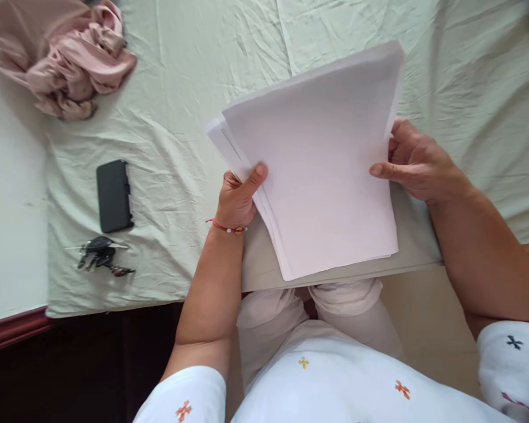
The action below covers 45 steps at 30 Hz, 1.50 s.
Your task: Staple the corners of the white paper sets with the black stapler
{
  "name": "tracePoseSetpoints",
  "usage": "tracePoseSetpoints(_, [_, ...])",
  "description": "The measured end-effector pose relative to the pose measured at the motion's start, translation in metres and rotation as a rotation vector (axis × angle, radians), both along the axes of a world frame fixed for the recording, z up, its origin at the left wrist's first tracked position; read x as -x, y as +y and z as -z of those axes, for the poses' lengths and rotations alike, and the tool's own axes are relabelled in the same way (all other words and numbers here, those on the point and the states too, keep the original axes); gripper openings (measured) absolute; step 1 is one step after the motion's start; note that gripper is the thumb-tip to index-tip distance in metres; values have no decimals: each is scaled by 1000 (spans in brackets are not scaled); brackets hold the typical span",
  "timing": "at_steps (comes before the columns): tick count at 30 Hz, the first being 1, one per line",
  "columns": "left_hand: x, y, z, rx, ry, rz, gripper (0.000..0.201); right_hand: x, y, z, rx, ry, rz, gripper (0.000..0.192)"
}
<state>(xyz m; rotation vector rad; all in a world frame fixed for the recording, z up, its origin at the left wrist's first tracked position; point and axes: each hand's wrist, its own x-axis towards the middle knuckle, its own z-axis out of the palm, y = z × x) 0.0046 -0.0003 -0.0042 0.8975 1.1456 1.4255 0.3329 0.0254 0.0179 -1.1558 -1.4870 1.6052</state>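
Note:
A stack of white paper sheets (326, 158) is held up between my two hands, its lower edge above the front of the cloth-covered surface. My left hand (240, 197) is closed on the stack's left side, the thumb lying on top and the other fingers hidden beneath. On the right edge, my right hand (423, 161) grips the sheets with its thumb on the front and its fingers behind. The sheets are slightly out of line along the left side, where a thin dark line shows on a lower one.
Pale green cloth (180, 117) with wrinkles covers the surface. To the left lie a black phone case (113, 196) and a bunch of keys (100, 254) with a dark fob. Crumpled pink fabric (79, 64) sits at the far left, beside a white wall (11, 194).

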Motion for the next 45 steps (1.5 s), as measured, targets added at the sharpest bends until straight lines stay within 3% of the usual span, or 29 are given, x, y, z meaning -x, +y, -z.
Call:
tracePoseSetpoints(6, [4, 6, -7, -80, -79, -104, 38, -8, -5, -2, 161, -77, -92, 94])
tracePoseSetpoints(10, [18, 15, -7, -148, -120, -149, 35, -8, -4, -5, 211, -52, -42, 94])
tracePoseSetpoints(15, [32, 26, 4, -107, -189, -202, 41, -3, -2, -1, 193, 56, -45, 91])
tracePoseSetpoints(20, [20, 26, 13, -67, -148, -169, 46, 6, -8, 12, 137, 77, -139, 84])
tracePoseSetpoints(26, [0, 13, 1, -94, -156, -110, 35, 23, -14, 3, 50, 136, 241, 86])
tracePoseSetpoints(30, [9, 11, -3, -80, -13, -76, 47, 17, -6, -8, -172, 232, 510, 71])
tracePoseSetpoints(34, [20, 13, -5, -109, 65, -58, 54, -4, 2, -13, -360, 171, 676, 58])
tracePoseSetpoints(39, [15, 10, -6, -188, 107, -4, 49, -18, 1, -10, -419, 102, 657, 62])
tracePoseSetpoints(45, [13, 4, -1, -142, 207, 6, 28, -17, -6, -12, -314, 13, 536, 73])
